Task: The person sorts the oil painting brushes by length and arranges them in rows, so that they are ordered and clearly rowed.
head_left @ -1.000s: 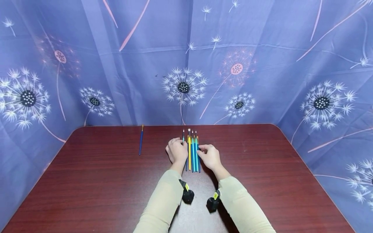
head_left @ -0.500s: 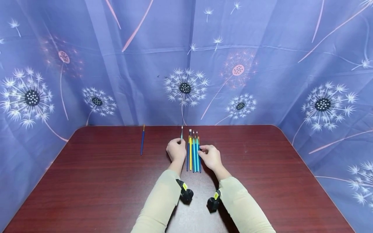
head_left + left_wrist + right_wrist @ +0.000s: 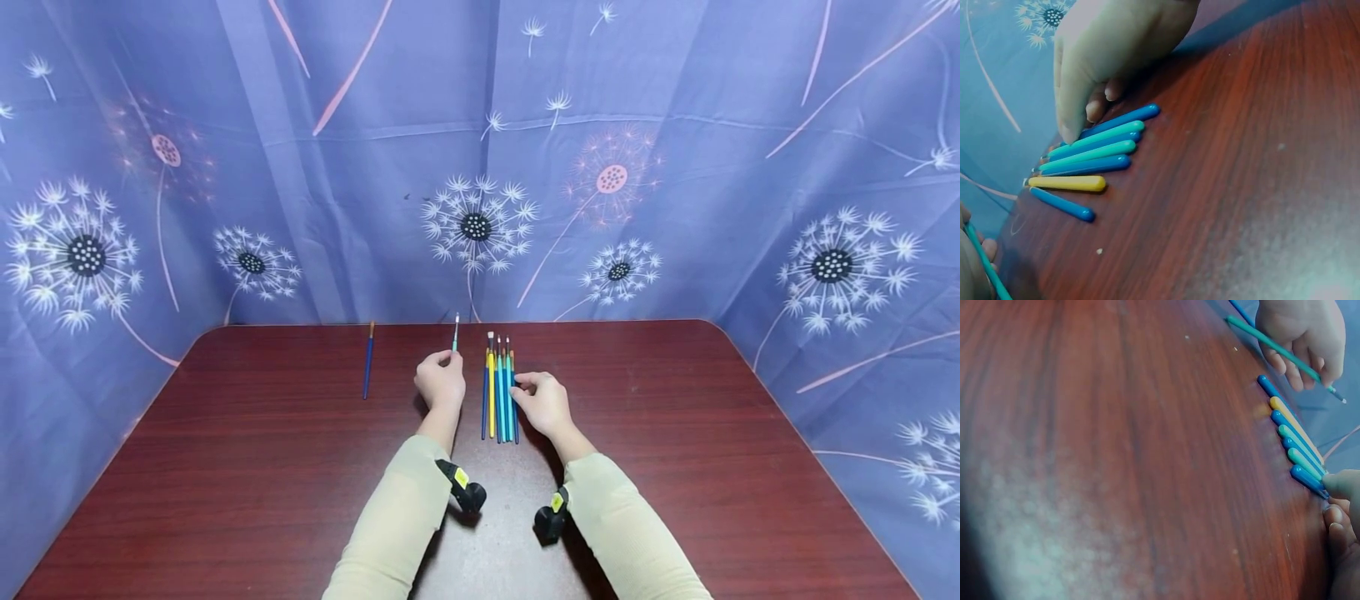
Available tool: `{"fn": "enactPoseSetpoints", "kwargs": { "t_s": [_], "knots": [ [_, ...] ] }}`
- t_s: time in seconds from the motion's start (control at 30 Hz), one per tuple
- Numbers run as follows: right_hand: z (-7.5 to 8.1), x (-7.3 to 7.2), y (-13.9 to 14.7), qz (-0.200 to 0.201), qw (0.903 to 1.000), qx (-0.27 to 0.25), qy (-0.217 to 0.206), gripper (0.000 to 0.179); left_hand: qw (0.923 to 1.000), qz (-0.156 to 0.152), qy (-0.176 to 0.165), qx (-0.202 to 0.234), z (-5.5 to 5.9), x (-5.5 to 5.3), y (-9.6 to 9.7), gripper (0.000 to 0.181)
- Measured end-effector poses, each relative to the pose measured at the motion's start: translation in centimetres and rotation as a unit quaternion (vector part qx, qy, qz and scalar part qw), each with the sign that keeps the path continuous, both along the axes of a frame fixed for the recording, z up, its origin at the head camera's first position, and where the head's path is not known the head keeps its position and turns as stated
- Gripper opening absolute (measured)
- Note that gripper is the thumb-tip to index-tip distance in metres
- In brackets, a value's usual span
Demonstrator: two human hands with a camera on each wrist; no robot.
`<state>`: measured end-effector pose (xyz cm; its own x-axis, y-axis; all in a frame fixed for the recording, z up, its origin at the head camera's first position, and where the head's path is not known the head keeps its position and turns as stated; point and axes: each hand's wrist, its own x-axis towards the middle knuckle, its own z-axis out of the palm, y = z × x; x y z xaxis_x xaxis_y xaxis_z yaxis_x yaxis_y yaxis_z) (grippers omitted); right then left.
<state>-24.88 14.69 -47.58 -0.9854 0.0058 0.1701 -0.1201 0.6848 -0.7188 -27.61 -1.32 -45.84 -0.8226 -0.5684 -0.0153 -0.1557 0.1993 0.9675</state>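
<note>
Head view: my left hand (image 3: 440, 382) pinches a teal brush (image 3: 454, 338) to the left of the yellow brush (image 3: 491, 400), tip pointing away from me. Right of the yellow brush, my right hand (image 3: 545, 406) grips the outermost blue brush (image 3: 1303, 477) between thumb and fingers; more blue and teal brushes (image 3: 502, 408) lie between. One more, the left-end blue brush (image 3: 1062, 205), sits just left of the yellow brush on the desk (image 3: 225, 467); a lone blue brush (image 3: 368, 362) lies well apart, farther left.

Teal brush (image 3: 1282, 351) in my left hand (image 3: 1307, 334)
To its right, a row of blue, yellow and teal brushes (image 3: 1294, 442) lies on the bench (image 3: 1116, 456); my right hand (image 3: 1344, 512) pinches the blue brush (image 3: 1307, 479) at the right end.
</note>
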Motion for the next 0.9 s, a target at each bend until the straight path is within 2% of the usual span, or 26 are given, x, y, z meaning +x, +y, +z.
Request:
{"fn": "enactPoseSetpoints", "kwargs": {
  "t_s": [0.13,0.33,0.7,0.9],
  "knots": [
    [0.0,0.1,-0.1,-0.001,1.0,0.0,-0.003,0.028,0.9999,0.003,0.009,0.007,0.3,0.1,-0.3,0.019],
    [0.1,0.1,0.0,0.0,0.9999,-0.004,-0.009,0.029,0.9986,-0.005,0.018,0.05,0.4,0.1,-0.8,0.018],
    [0.1,0.1,0.0,0.0,0.9999,-0.008,-0.01,0.028,0.9922,-0.028,-0.009,0.121,0.8,0.9,-2.9,0.024],
    [0.1,0.0,-0.1,0.001,0.9999,-0.007,-0.011,0.028,0.9921,-0.044,-0.024,0.115,1.2,1.4,-4.4,0.025]
  ]
}}
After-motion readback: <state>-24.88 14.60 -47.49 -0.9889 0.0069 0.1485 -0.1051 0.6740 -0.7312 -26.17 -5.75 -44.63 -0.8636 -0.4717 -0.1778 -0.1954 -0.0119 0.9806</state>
